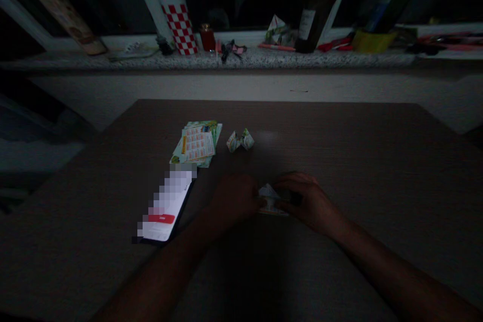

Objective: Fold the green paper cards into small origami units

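Note:
A small folded piece of printed paper (pixel 270 203) lies on the table between my hands, with a pointed corner at its far side. My left hand (pixel 238 195) is closed at its left edge, the fingers curled and in shadow. At the right, my right hand (pixel 307 200) pinches the same paper between thumb and fingers. Just beyond my hands stands a small folded paper shape (pixel 246 140) with two pointed parts. To its left is a stack of printed paper sheets (pixel 198 143), the top one showing a grid of numbers.
A lit phone (pixel 169 206) lies left of my left forearm on the table (pixel 358 146). Behind, a granite sill (pixel 264 59) carries a red-checked bottle (pixel 181 27), a dark bottle (pixel 311 22), a small red jar (pixel 207 38) and a yellow pot (pixel 372 42). The light is dim.

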Motion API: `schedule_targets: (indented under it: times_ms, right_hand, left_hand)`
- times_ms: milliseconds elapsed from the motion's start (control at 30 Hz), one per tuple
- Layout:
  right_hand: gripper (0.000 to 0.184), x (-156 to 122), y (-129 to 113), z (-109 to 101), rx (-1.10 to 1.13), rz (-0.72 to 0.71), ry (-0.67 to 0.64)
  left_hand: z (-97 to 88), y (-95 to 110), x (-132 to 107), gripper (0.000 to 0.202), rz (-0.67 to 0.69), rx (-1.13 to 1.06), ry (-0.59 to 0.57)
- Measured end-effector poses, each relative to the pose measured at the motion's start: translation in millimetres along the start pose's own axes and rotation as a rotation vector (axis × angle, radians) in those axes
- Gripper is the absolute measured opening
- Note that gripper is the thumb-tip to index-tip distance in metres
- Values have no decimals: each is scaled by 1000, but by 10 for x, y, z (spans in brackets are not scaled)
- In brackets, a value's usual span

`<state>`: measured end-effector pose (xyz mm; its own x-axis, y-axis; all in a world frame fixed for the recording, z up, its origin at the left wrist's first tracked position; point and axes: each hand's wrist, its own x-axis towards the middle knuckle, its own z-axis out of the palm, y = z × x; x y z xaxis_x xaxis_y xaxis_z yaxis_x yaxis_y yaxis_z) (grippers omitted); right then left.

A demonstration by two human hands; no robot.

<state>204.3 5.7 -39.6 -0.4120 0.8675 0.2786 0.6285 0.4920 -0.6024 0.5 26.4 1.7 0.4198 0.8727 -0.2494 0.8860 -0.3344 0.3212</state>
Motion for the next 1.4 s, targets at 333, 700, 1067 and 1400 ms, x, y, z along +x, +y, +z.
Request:
schedule_targets:
  times_ms: [333, 700, 1067, 1400]
  right_hand:
    - [30, 5, 1, -2, -5, 39, -10]
    - [42, 2, -71, -40, -105, 23, -67]
    - [49, -18, -91, -70, -130, -13, -101]
    - [37, -30, -185, -5, 454, 226, 45]
  left_hand:
    - [-145, -273, -53, 25, -182, -104, -129]
    - [-40, -261, -166, 22, -21, -196, 77]
    - [143, -27, -138, 11, 162, -217, 207]
    - [75, 92, -181, 6, 83, -522, 186]
